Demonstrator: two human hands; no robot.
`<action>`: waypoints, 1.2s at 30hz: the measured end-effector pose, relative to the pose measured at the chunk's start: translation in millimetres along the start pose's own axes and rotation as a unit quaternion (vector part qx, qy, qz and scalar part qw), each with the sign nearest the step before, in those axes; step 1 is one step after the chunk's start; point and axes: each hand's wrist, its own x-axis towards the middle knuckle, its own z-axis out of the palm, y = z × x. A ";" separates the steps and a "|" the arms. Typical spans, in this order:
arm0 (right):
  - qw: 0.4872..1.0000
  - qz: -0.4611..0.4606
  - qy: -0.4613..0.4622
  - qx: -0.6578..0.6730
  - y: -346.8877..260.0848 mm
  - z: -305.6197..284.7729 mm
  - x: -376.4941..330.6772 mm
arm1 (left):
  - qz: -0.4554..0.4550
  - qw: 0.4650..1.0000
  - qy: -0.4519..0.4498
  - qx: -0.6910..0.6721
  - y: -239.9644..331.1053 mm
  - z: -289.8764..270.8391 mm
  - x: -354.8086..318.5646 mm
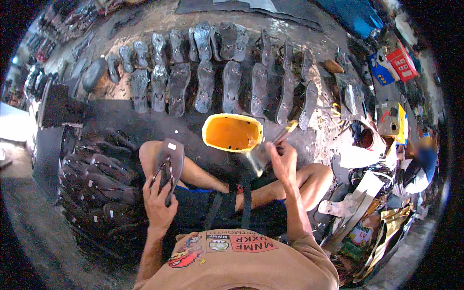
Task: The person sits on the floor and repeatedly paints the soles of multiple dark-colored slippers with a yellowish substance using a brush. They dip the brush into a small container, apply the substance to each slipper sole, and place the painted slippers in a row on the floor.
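Observation:
My left hand (162, 200) grips a dark flip-flop (173, 152) by its strap side, with the sole's toe end pointing away from me above my left knee. My right hand (284, 162) is closed on what looks like a paintbrush (291, 126) with a yellow-tipped handle. A pale, smeared part that may be its bristles shows beside the hand, near the tub. Between my hands and a little farther off stands a yellow tub (207, 140), cut open at the top, holding orange-brown liquid. The brush is outside the tub.
Two rows of dark soles (205, 87) lie on the ground beyond the tub. A heap of finished-looking flip-flops (104, 179) sits at my left. On the right are scraps (357, 193), a red and white box (402, 64) and a yellow-sided box (390, 118). A rounded stone (94, 75) lies far left.

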 end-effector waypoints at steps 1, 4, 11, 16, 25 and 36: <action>0.995 -0.023 0.067 0.070 3.5 -0.4 2.7 | -0.015 1.000 -0.013 0.021 4.3 6.1 -0.4; 0.998 0.036 -0.017 -0.041 1.4 -17.2 4.4 | -0.021 1.000 0.003 -0.015 -8.4 16.0 -3.6; 0.892 -0.009 0.041 0.450 -82.7 -14.0 22.3 | -0.168 0.382 -0.088 -0.904 34.8 28.5 57.4; 0.934 -0.338 -0.058 0.099 -132.7 39.9 -12.4 | -0.180 0.379 -0.109 -0.901 60.4 35.3 71.5; 0.901 -0.410 0.025 0.142 -121.5 54.9 -55.9 | -0.189 0.413 -0.122 -0.883 48.1 51.2 65.2; 0.941 -0.295 0.149 0.072 -149.4 -11.4 34.9 | 0.034 0.422 -0.504 -0.753 6.0 56.4 101.1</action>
